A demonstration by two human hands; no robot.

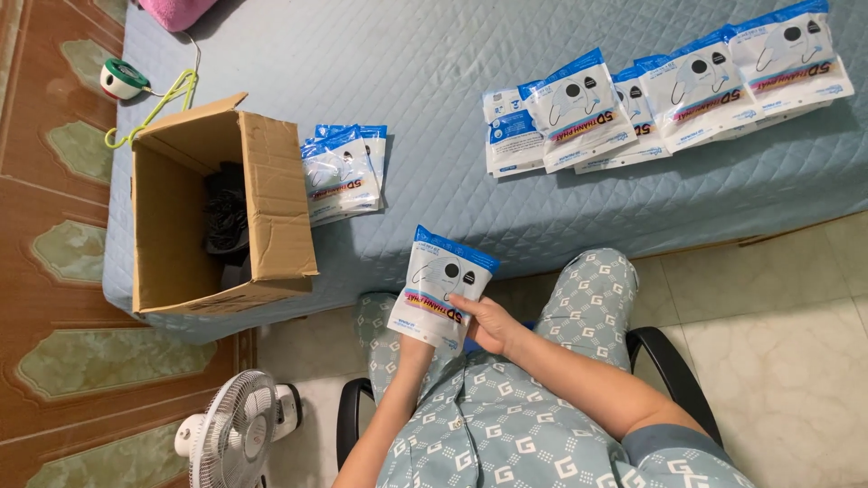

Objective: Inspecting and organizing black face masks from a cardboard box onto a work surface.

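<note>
Both hands hold one flat white packet with a blue top edge (441, 287) over my lap, just short of the bed's edge. My right hand (491, 323) grips its lower right side with the thumb on the front. My left hand (414, 346) is mostly hidden behind the packet's lower left. A small stack of the same packets (344, 172) lies on the bed next to an open cardboard box (271, 194). A long overlapping row of the packets (665, 95) lies at the bed's far right.
The bed has a quilted blue-grey cover (425, 81). Dark items (226, 217) lie inside the box. A green hanger (163, 104) and a small round green-and-white object (120, 79) lie at the bed's left. A white fan (237, 434) stands on the floor. I sit on a black-armed chair (674, 366).
</note>
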